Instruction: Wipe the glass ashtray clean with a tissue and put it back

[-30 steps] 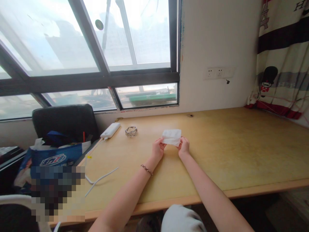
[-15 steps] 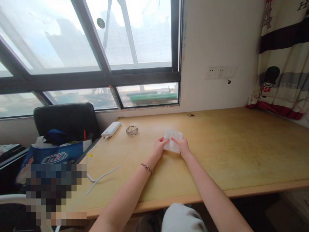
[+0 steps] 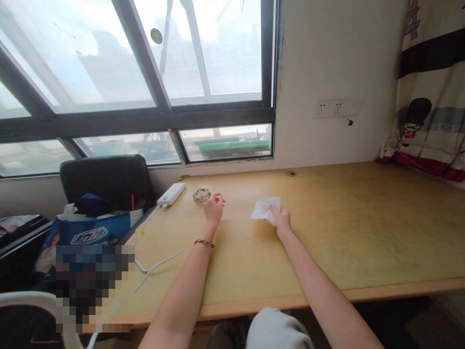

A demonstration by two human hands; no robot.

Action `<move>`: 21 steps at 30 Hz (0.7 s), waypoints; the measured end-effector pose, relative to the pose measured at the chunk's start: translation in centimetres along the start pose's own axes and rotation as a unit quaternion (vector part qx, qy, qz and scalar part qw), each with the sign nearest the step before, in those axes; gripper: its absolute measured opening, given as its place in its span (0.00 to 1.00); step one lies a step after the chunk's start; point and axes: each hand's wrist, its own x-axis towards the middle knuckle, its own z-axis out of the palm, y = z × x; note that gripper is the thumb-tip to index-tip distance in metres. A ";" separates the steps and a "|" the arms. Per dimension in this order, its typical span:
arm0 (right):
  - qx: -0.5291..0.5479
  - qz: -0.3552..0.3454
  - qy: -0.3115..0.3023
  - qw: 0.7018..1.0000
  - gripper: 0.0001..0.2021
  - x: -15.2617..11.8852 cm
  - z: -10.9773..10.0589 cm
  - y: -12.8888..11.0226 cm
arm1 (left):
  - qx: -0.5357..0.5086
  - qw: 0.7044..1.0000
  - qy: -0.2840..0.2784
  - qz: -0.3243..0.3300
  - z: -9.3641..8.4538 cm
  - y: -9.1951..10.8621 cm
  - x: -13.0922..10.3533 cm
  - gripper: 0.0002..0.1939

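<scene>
Tissue [image 3: 262,209], white, thin, held over the desk [image 3: 345,218].
Right hand [image 3: 283,222]: grip clamped on the tissue's right edge, thumb on top, the sheet spreading leftward; left hand [image 3: 212,212]: well apart from the tissue, fingers partly curled beside an openwork silvery band [image 3: 199,197], whether touching it or closed on anything cannot be told; braided bracelet [image 3: 204,243] on the left wrist; white power bank [image 3: 172,194] left of the band, white cable [image 3: 160,259] lying nearer the desk's front edge; blue bag [image 3: 92,230] before a black chair [image 3: 105,177], left.
</scene>
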 end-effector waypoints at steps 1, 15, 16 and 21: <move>0.016 0.007 -0.010 1.000 0.14 -0.1 0.1 0.0 | 0.071 0.997 0.033 -0.004 -0.8 -0.9 0.8 0.17; 0.090 0.035 -0.116 0.989 0.16 -1.5 0.3 -1.0 | 0.317 0.945 -0.018 -0.074 -2.2 -4.9 3.0 0.20; 0.087 0.036 -0.116 0.989 0.17 -1.7 0.3 -1.2 | 0.318 0.946 -0.019 -0.066 -2.2 -4.9 2.9 0.19; 0.064 0.030 -0.079 0.994 0.17 -1.3 0.1 -0.9 | 0.310 0.951 -0.005 -0.010 -2.3 -3.8 1.8 0.17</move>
